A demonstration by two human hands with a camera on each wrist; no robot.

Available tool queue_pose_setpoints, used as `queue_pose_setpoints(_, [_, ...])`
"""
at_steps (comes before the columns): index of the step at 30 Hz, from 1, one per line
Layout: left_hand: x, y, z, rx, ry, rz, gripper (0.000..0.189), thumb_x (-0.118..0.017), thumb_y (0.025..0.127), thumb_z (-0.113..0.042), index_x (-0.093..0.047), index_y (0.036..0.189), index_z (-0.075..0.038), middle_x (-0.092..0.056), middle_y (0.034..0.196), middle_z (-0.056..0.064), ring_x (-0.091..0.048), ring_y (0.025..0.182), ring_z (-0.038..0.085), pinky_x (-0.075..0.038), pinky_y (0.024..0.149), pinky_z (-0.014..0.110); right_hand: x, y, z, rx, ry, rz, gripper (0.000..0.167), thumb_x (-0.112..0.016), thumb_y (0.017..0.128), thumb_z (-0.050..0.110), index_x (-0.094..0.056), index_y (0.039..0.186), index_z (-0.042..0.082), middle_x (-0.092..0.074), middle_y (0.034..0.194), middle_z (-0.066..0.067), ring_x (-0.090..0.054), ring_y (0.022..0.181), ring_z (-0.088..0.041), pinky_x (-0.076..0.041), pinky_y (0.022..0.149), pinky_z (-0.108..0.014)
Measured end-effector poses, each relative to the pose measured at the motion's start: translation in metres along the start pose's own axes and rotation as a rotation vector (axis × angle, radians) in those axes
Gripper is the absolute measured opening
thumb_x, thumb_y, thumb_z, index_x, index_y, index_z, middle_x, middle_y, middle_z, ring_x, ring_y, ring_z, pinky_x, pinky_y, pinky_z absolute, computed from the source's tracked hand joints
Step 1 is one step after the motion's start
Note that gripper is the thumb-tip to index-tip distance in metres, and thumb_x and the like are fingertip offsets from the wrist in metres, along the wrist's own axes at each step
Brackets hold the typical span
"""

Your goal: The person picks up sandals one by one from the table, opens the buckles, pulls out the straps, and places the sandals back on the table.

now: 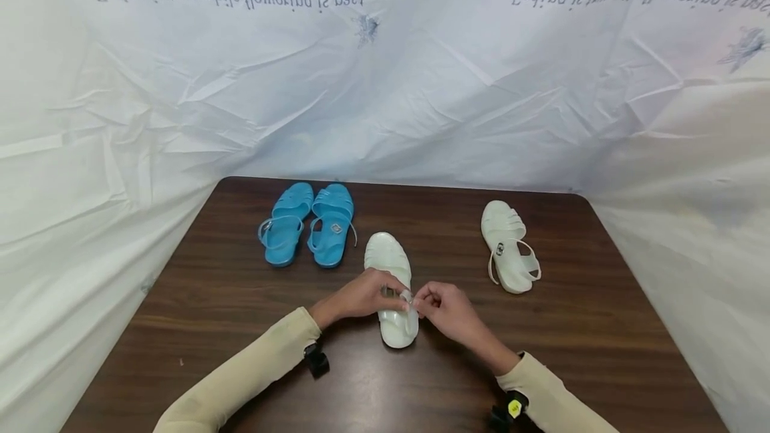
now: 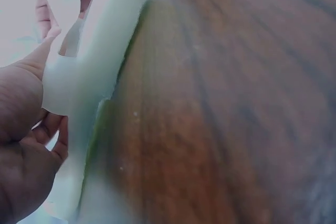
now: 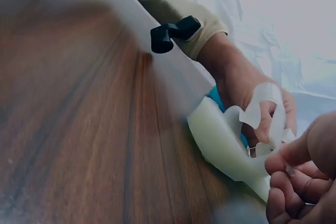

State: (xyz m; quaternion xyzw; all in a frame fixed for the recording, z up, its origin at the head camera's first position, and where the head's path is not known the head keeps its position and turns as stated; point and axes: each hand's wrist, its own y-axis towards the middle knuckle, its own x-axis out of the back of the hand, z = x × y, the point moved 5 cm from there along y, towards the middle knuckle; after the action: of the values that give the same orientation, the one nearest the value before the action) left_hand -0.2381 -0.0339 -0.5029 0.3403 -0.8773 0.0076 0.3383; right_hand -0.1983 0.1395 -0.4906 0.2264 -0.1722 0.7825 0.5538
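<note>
A white sandal lies on the table in front of me, toe pointing away. My left hand reaches over it from the left and holds its ankle strap between thumb and fingers. At the sandal's right side, my right hand pinches something small at the strap, with thumb and fingertips together. The right wrist view shows a small metal buckle by the strap; the pinched end is mostly hidden by the fingers. Up close in the left wrist view, the sandal's pale side stands beside the left hand's fingers.
A pair of blue sandals sits at the back left of the dark wooden table. Another white sandal, its straps looped out, lies at the back right. White sheeting hangs around the table's back and sides.
</note>
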Motion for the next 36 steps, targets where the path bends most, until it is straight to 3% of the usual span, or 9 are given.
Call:
queue_pose_setpoints(8, [0.001, -0.001, 0.001, 0.029, 0.001, -0.009, 0.022, -0.076, 0.093, -0.032, -0.080, 0.110, -0.017, -0.073, 0.098, -0.013, -0.064, 0.089, 0.002, -0.055, 0.071, 0.022, 0.000, -0.004, -0.012, -0.081, 0.161, 0.032, 0.017, -0.072, 0.096, 0.019, -0.072, 0.096, 0.002, -0.071, 0.079, -0.007, -0.062, 0.068, -0.017, -0.054, 0.061, -0.028])
queue_pose_setpoints(18, [0.001, -0.002, 0.005, 0.049, -0.029, -0.011, 0.020, -0.077, 0.093, -0.030, -0.079, 0.110, -0.020, -0.073, 0.099, -0.015, -0.066, 0.092, 0.003, -0.056, 0.075, 0.024, 0.000, 0.005, -0.004, 0.066, 0.041, 0.043, 0.012, -0.073, 0.097, 0.018, -0.075, 0.096, 0.006, -0.072, 0.081, 0.000, -0.063, 0.069, -0.011, -0.051, 0.059, -0.024])
queue_pose_setpoints(21, [0.001, -0.001, 0.005, 0.048, -0.025, -0.012, 0.021, -0.077, 0.093, -0.031, -0.079, 0.110, -0.019, -0.073, 0.100, -0.014, -0.066, 0.093, 0.003, -0.056, 0.075, 0.024, 0.001, 0.003, -0.006, 0.026, 0.093, 0.054, 0.016, -0.073, 0.097, 0.020, -0.075, 0.100, 0.004, -0.073, 0.082, -0.003, -0.064, 0.071, -0.014, -0.053, 0.061, -0.025])
queue_pose_setpoints(25, [0.001, -0.001, 0.004, 0.046, -0.007, -0.008, 0.024, -0.076, 0.093, -0.032, -0.079, 0.112, -0.019, -0.073, 0.101, -0.014, -0.065, 0.092, 0.002, -0.055, 0.073, 0.023, -0.001, -0.002, -0.017, -0.089, 0.278, 0.095, 0.022, -0.069, 0.100, 0.018, -0.071, 0.105, -0.003, -0.073, 0.087, -0.011, -0.065, 0.075, -0.017, -0.057, 0.067, -0.028])
queue_pose_setpoints(28, [0.001, -0.001, 0.003, 0.048, 0.001, -0.008, 0.024, -0.076, 0.093, -0.033, -0.079, 0.113, -0.019, -0.073, 0.101, -0.014, -0.065, 0.092, 0.002, -0.055, 0.073, 0.023, -0.003, -0.004, -0.022, -0.128, 0.360, 0.105, 0.022, -0.067, 0.100, 0.015, -0.069, 0.104, -0.007, -0.072, 0.089, -0.015, -0.065, 0.077, -0.019, -0.058, 0.069, -0.029])
queue_pose_setpoints(36, [0.002, -0.002, 0.002, 0.039, 0.012, -0.018, 0.024, -0.077, 0.093, -0.032, -0.079, 0.113, -0.020, -0.073, 0.100, -0.014, -0.064, 0.091, 0.002, -0.054, 0.072, 0.022, -0.006, 0.002, -0.017, -0.106, 0.318, 0.065, 0.016, -0.068, 0.099, 0.011, -0.070, 0.099, -0.005, -0.068, 0.079, -0.008, -0.061, 0.072, -0.016, -0.055, 0.066, -0.027])
